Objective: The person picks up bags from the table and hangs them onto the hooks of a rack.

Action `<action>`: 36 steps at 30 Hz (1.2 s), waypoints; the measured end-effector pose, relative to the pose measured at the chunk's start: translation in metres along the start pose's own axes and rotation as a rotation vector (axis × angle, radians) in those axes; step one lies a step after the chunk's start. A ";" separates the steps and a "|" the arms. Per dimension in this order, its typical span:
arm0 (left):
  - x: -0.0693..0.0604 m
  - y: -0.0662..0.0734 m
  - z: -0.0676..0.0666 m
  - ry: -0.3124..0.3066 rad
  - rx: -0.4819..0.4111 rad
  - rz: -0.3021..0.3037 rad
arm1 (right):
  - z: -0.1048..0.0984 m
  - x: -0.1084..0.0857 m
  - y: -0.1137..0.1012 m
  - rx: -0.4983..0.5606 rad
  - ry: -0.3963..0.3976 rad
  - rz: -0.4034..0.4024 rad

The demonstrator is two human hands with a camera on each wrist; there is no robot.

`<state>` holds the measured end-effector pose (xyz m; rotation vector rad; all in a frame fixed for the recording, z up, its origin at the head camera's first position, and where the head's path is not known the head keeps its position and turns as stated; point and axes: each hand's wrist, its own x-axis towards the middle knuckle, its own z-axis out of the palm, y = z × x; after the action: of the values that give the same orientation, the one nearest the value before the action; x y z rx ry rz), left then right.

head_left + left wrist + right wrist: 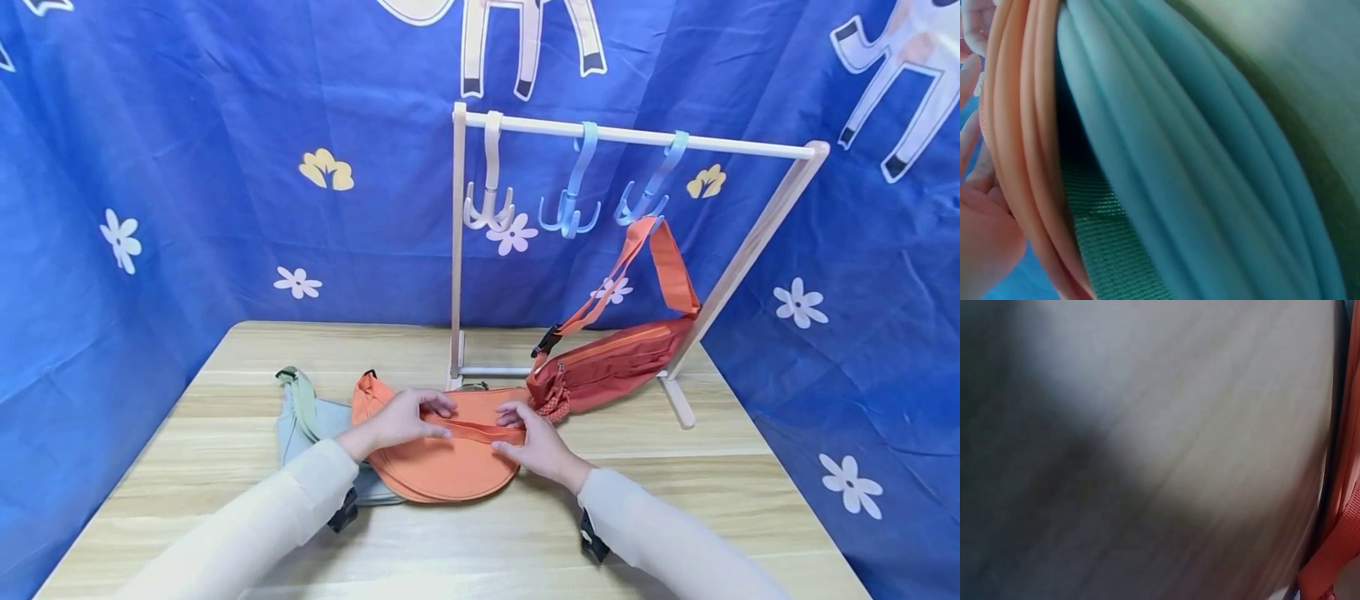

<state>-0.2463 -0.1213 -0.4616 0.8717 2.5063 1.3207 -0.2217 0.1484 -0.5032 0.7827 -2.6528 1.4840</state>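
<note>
An orange waist bag (450, 475) lies flat on the table in the head view, its orange strap (480, 431) running across it. My left hand (405, 418) grips the strap near its left part, thumb below and fingers above. At the other end my right hand (536, 442) holds the strap between curled fingers and thumb. Under the orange bag's left side is a blue-grey waist bag (333, 417) with a green strap (303, 404). The left wrist view shows the layered edges of the orange bag (1016, 125) and blue bag (1166, 156) close up.
A rack (637, 137) stands behind, carrying a white hook (491, 183) and two blue hooks (573, 187). From the right hook a red waist bag (615, 367) hangs by its orange strap, its body leaning on the table (247, 367) beside the orange bag. Blue patterned cloth surrounds the table.
</note>
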 end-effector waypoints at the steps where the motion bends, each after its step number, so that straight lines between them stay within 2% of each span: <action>1: 0.000 0.000 0.000 -0.001 0.004 -0.006 | 0.000 0.001 0.001 -0.005 -0.006 0.003; 7: -0.002 -0.001 0.001 -0.013 0.029 -0.017 | 0.002 0.003 0.004 -0.079 -0.021 -0.032; 12: -0.002 -0.003 0.000 -0.032 0.020 -0.034 | 0.002 0.004 0.002 -0.137 -0.021 -0.024; 18: -0.002 -0.007 -0.007 -0.072 0.036 -0.031 | 0.000 0.008 -0.005 -0.135 -0.053 -0.006; 22: -0.002 -0.009 -0.013 -0.119 -0.005 -0.012 | -0.001 0.010 -0.011 -0.116 -0.071 0.002; 23: -0.003 -0.005 -0.016 -0.130 -0.019 -0.011 | -0.001 0.011 -0.013 -0.108 -0.073 0.002; 27: -0.003 -0.004 -0.021 -0.163 -0.056 -0.022 | 0.000 0.013 -0.018 -0.037 -0.088 0.014; 32: -0.002 -0.004 -0.027 -0.157 -0.050 -0.012 | 0.003 0.015 -0.023 0.074 -0.107 0.037; 36: -0.003 0.000 -0.032 -0.146 -0.035 -0.012 | 0.004 0.017 -0.029 0.099 -0.113 0.034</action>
<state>-0.2570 -0.1454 -0.4427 0.9090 2.3668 1.2461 -0.2235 0.1259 -0.4783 0.8572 -2.7030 1.6385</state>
